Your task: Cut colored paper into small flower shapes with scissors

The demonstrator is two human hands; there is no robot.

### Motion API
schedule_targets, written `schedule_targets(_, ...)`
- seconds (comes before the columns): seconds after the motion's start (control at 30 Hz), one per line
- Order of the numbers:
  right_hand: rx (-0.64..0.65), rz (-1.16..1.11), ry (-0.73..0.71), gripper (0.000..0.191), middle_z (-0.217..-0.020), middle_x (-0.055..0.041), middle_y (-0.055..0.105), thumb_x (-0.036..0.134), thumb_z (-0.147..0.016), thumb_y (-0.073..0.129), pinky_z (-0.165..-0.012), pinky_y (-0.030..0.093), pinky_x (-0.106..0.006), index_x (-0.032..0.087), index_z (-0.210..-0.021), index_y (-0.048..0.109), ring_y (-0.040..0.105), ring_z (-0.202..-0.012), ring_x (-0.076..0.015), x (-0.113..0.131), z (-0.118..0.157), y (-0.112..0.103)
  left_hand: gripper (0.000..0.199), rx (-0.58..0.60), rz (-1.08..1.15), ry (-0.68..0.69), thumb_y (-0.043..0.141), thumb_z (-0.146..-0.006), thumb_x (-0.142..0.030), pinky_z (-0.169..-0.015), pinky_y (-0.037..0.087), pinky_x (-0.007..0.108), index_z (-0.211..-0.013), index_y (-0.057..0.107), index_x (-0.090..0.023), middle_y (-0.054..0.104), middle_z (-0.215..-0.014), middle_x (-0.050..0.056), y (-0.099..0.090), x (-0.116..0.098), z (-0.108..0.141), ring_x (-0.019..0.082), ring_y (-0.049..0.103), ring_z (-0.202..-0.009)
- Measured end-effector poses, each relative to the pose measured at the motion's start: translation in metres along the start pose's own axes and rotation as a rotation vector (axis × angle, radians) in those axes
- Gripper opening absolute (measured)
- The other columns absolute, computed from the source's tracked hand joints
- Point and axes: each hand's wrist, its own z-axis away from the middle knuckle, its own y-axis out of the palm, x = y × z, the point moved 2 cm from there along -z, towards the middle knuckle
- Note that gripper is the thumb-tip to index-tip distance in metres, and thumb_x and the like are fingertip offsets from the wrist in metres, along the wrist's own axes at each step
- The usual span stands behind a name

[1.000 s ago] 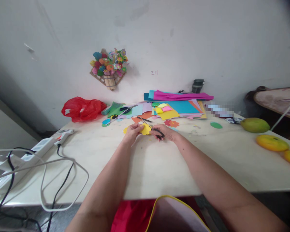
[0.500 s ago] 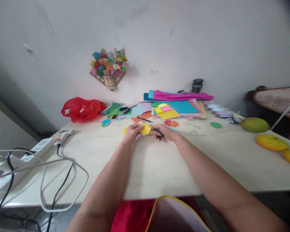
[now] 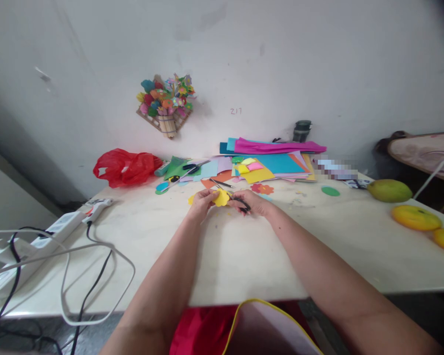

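Far side: pale grey, scuffed wall point(image 3: 281, 59) bearing handwritten characters. Smooth, off-white worktop point(image 3: 244, 261) before it. Grey floor point(image 3: 104, 329) visible near left. Pink-topped, dark-edged furniture point(image 3: 425, 152), right.

Your paper point(image 3: 221, 198) is yellow, your scissors point(image 3: 246, 207) black-handled — your tabletop point(image 3: 244, 266) is off-white, the plastic bag point(image 3: 128, 167) red, the oval cutout point(image 3: 330, 191) green, the long sheet point(image 3: 277, 146) magenta — and the power strip point(image 3: 65, 224) white.

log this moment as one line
left hand: holds yellow scalloped paper | right hand: holds black-handled scissors | table: orange flower cutout, green oval
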Motion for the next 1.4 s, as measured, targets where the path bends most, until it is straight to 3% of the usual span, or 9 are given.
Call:
schedule_targets(0.67, -0.005, 0.057, 0.067, 0.028, -0.044, 0.0057, 0.049, 0.036, -0.066, 0.072, -0.028, 0.024, -0.015, 0.016, -0.065, 0.054, 0.042, -0.032, -0.0049, 0.005, 0.002, 0.000, 0.031, -0.029, 0.008, 0.002, 0.081, -0.053, -0.033, -0.053, 0.042, 0.023, -0.062, 0.060, -0.013, 0.064, -0.060, 0.003, -0.004, 0.003, -0.003, 0.012, 0.057, -0.054)
schedule_targets(0.83, 0.002, 0.065, 0.063, 0.027, -0.043, 0.0059, 0.048, 0.036, -0.066, 0.072, -0.028, 0.022, -0.016, 0.016, -0.066, 0.054, 0.043, -0.032, -0.0051, 0.001, 0.001, -0.001, 0.034, -0.009, -0.012, -0.019, 0.080, -0.057, -0.037, -0.052, 0.046, 0.024, -0.073, 0.061, -0.014, 0.066, -0.069, 0.004, -0.007, 0.005, -0.004, 0.014, 0.060, -0.056)
schedule_targets(1.07, 0.000, 0.035, 0.036, 0.027, -0.045, 0.0049, 0.051, 0.036, -0.067, 0.071, -0.027, 0.021, -0.016, 0.016, -0.065, 0.053, 0.044, -0.032, -0.0057, -0.002, 0.001, -0.003, 0.038, 0.023, -0.056, 0.011, 0.080, -0.057, -0.039, -0.038, 0.028, 0.019, -0.070, 0.054, -0.015, 0.056, -0.056, -0.004, -0.003, 0.004, -0.004, 0.004, 0.041, -0.039)
schedule_targets(1.4, 0.043, 0.026, 0.020, 0.032, -0.048, 0.0042, 0.052, 0.041, -0.070, 0.070, -0.029, 0.025, -0.017, 0.017, -0.064, 0.049, 0.046, -0.034, -0.0056, -0.006, 0.001, -0.006, 0.039, 0.050, -0.044, -0.020, 0.083, -0.052, -0.033, -0.042, 0.031, 0.018, -0.069, 0.053, -0.015, 0.057, -0.060, -0.003, 0.001, -0.003, 0.001, 0.005, 0.045, -0.045)
